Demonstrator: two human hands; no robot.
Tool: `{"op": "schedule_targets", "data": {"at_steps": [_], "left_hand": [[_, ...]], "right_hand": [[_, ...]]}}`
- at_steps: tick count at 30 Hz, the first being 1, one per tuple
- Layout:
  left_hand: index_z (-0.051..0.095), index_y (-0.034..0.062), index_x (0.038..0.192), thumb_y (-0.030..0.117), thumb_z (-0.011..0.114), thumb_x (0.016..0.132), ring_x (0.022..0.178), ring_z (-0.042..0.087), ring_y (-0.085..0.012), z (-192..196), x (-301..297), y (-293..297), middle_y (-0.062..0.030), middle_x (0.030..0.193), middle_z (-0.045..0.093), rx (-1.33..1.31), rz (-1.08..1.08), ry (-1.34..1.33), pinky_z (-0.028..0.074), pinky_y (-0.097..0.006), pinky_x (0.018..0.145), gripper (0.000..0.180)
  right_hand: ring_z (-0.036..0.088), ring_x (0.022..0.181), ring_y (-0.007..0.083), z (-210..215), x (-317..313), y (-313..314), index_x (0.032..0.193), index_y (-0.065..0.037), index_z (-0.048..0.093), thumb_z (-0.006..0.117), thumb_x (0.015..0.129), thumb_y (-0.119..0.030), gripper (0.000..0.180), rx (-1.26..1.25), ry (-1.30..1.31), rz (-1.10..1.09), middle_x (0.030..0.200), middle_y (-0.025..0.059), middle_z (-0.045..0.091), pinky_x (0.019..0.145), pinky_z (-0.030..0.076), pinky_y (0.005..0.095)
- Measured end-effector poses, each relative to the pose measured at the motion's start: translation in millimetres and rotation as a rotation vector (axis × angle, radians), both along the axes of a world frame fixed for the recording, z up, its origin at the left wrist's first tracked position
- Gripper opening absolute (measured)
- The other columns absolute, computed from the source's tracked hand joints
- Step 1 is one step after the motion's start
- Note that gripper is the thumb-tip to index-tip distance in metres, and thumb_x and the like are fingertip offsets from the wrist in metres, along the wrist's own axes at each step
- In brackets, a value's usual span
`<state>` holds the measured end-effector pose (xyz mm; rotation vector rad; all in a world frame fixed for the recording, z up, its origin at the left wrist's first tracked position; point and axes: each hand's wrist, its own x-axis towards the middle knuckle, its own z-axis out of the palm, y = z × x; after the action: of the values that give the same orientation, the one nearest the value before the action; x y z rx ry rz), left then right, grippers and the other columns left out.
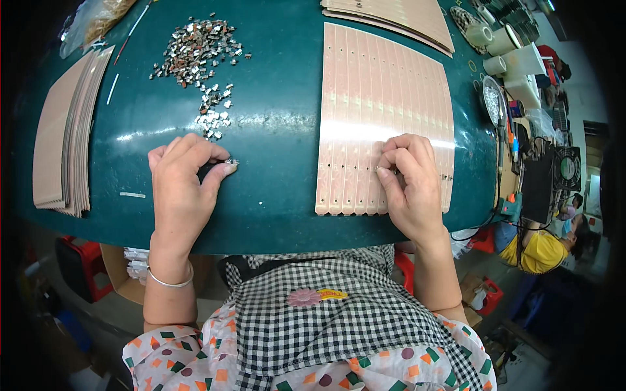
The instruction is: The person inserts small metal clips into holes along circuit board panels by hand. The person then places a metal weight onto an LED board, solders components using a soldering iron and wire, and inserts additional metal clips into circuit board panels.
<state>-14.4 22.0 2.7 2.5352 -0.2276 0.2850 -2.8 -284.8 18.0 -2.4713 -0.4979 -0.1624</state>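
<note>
My left hand [186,179] is closed in a pinch on a small silver metal component [232,161], held just above the green table near the loose trail of the pile. My right hand [411,182] is closed over a pinkish-tan circuit board panel [352,117] made of long narrow strips with rows of small holes. Its thumb and index finger press together near the holes in the panel's lower part. Whatever they pinch is too small to make out. One small metal part [447,177] sits at the panel's right edge.
A heap of small silver and brown components [202,49] lies at the far left, trailing toward me. Stacked boards stand at the left [62,137] and far right [398,16]. Cups [502,40], a metal bowl [491,98] and tools line the right side. Another person [538,251] sits beyond.
</note>
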Motion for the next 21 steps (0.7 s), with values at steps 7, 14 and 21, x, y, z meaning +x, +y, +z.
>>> {"op": "schedule_targets", "data": {"at_steps": [7,14,21], "left_hand": [[0.065,0.0037,0.082,-0.001,0.077,0.072,0.063,0.049,-0.0153,3.2,0.1,0.4,-0.0017,0.076,0.064,-0.110,0.063,0.060,0.041,-0.030,0.071,0.016],[0.069,0.0017,0.085,-0.006,0.075,0.073,0.063,0.054,-0.0143,3.2,-0.7,-3.6,-0.0050,0.073,0.066,-0.369,0.141,0.083,0.045,-0.028,0.064,0.016],[0.065,-0.0038,0.094,-0.007,0.069,0.085,0.081,0.067,-0.0151,15.3,-9.6,-25.4,-0.0109,0.089,0.071,-0.856,-0.039,0.304,0.054,-0.026,0.075,0.011]], "right_hand": [[0.054,0.095,0.0323,2.9,2.8,-1.3,0.083,0.000,0.057,0.068,0.071,0.007,0.018,-0.042,0.007,0.037,0.096,0.0130,0.057,0.084,0.046,0.0402],[0.055,0.091,0.0323,0.0,4.2,1.3,0.080,-0.001,0.058,0.069,0.068,0.007,0.018,-0.058,-0.060,0.018,0.091,0.0123,0.057,0.079,0.047,0.0402],[0.056,0.084,0.0315,-2.9,3.2,6.0,0.080,-0.002,0.058,0.070,0.065,0.006,0.021,-0.110,-0.163,0.030,0.083,0.0106,0.058,0.075,0.048,0.0399]]}}
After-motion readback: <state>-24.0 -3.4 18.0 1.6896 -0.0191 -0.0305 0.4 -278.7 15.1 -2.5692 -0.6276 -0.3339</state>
